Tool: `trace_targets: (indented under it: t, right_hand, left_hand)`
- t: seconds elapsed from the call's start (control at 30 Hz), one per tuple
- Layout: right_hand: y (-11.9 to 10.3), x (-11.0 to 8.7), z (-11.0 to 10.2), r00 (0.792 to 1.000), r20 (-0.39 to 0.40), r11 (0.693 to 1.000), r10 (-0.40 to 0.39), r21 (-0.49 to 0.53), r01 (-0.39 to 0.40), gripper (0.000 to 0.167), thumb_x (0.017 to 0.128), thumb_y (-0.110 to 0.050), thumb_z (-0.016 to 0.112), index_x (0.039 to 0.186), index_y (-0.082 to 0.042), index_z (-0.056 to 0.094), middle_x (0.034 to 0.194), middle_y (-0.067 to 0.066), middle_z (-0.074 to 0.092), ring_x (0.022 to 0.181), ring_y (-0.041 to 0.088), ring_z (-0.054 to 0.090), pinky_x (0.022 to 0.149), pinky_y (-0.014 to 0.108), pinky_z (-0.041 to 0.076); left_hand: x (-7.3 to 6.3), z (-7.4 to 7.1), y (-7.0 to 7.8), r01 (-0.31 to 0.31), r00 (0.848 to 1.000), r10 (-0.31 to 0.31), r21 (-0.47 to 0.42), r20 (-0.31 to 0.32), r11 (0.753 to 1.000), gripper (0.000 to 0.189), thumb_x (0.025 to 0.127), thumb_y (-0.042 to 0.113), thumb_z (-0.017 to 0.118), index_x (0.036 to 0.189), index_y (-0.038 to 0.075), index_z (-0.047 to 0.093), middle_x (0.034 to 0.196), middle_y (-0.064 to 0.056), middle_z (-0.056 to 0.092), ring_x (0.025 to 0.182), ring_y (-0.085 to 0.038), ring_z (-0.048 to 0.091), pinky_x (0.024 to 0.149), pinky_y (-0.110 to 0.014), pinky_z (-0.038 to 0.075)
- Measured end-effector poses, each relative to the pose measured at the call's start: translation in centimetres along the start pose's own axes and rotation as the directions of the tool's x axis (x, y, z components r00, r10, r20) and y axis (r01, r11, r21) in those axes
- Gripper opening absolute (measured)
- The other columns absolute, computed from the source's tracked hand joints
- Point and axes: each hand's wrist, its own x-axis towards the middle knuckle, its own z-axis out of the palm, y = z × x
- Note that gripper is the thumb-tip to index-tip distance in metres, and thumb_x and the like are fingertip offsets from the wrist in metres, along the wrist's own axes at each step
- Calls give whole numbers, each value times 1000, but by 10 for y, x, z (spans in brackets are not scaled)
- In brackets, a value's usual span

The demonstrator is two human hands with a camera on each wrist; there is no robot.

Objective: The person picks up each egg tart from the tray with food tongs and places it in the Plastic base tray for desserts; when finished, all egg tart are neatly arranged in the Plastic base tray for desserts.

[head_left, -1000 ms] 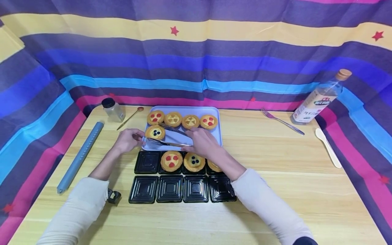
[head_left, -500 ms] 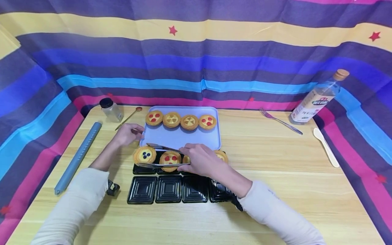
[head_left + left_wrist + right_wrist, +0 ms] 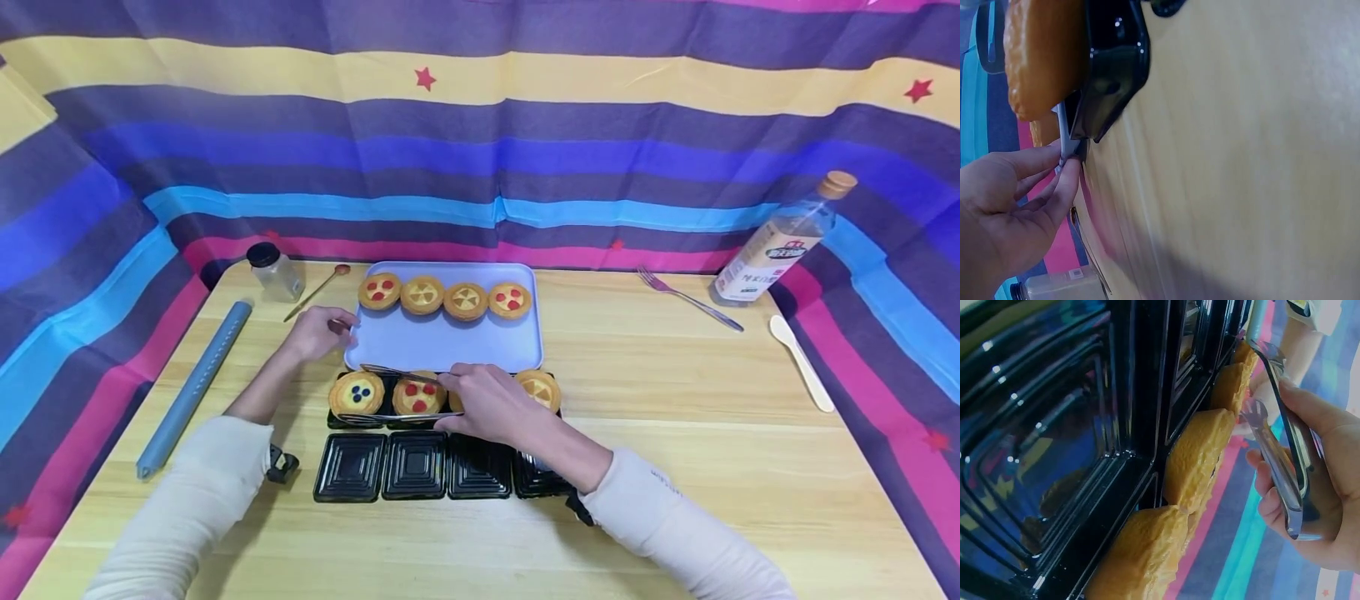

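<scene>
My right hand (image 3: 487, 404) grips metal food tongs (image 3: 1277, 472), whose arms stand apart. Their tips lie either side of a blueberry-topped tart (image 3: 357, 393) in the leftmost black plastic tray of the back row. Beside it sit a red-berry tart (image 3: 418, 397) and a tart with wedge markings (image 3: 537, 388); the one between is mostly behind my hand. At the lavender tray (image 3: 442, 346), my left hand (image 3: 315, 333) pinches the left rim between thumb and fingers, as the left wrist view (image 3: 1022, 200) shows. Several tarts line that tray's far side, among them a red-berry one (image 3: 379, 292).
A front row of black plastic trays (image 3: 415, 465) lies nearest me. Left are a grey-blue rod (image 3: 195, 387), a black-capped jar (image 3: 276, 273) and a small spoon (image 3: 318, 292). A fork (image 3: 690, 298), a bottle (image 3: 772, 250) and a pale spoon (image 3: 801, 363) lie or stand right.
The tongs carried the blueberry tart from the lavender tray toward me, down into the leftmost back-row black tray. Their arms now stand wider around it. My left hand stayed at the tray's rim.
</scene>
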Motion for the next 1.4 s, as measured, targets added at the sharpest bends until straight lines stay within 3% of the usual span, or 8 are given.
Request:
trace_targets:
  t: [0.2,0.33,0.5,0.63,0.8,0.93,1.17,1.4]
  right_hand:
    - [2,0,-1,1000,9,1000,3,9,-3,60,79,-49,71,122,-7,63,100,2,68,74,10,59,72,26,53]
    - [9,-5,-9,999,-38,1000,6,21,-6,65,77,-51,72,123,-6,63,101,3,68,78,11,62,74,27,54]
    - [30,-19,-25,990,-100,992,102,78,-95,68,74,-47,77,124,-4,61,107,9,69,84,19,67,77,32,56]
    - [54,-31,-35,972,-101,972,212,126,-199,70,73,-43,78,127,-3,58,118,16,65,87,24,68,77,35,56]
    - [86,-45,-44,944,-125,949,306,122,-292,72,72,-45,79,128,-5,58,113,14,67,84,26,68,76,38,56]
    - [109,-57,-51,911,-153,923,382,103,-370,73,72,-45,79,127,-2,58,109,16,67,91,33,67,82,46,54]
    - [137,-69,-50,863,-111,869,493,109,-483,74,75,-44,76,129,3,55,121,25,61,109,43,59,93,52,46]
    - [147,-66,-38,857,-72,858,511,114,-502,71,76,-44,76,128,2,56,121,25,62,110,44,58,94,53,45]
  left_hand:
    - [0,2,-1,9,1000,-9,-12,-1,1000,29,85,7,65,113,-2,65,103,-23,68,92,-32,64,66,-27,50]
    - [0,1,-2,-5,1000,5,-9,-7,1000,29,85,7,65,113,-2,65,101,-23,69,90,-32,65,65,-25,50]
    - [1,1,-1,-7,1000,7,-13,-13,1000,29,84,6,65,112,-3,65,101,-23,69,90,-31,65,65,-25,50]
    - [1,2,-1,7,1000,-7,-14,-11,1000,29,84,5,65,112,-3,65,100,-23,69,89,-30,65,65,-24,49]
    - [0,2,-2,19,1000,-19,-13,-5,1000,31,83,5,67,113,-3,65,100,-22,69,90,-30,65,66,-26,50]
    - [0,2,-2,20,1000,-20,-19,-2,1000,31,83,5,67,113,-3,64,99,-22,69,90,-30,64,66,-27,50]
    - [0,2,-2,23,1000,-23,-8,-5,1000,31,83,5,67,113,-3,64,98,-21,68,89,-29,64,65,-25,49]
    - [0,4,-2,13,1000,-13,-4,-18,1000,32,82,5,68,113,-3,64,97,-20,69,89,-29,64,66,-27,50]
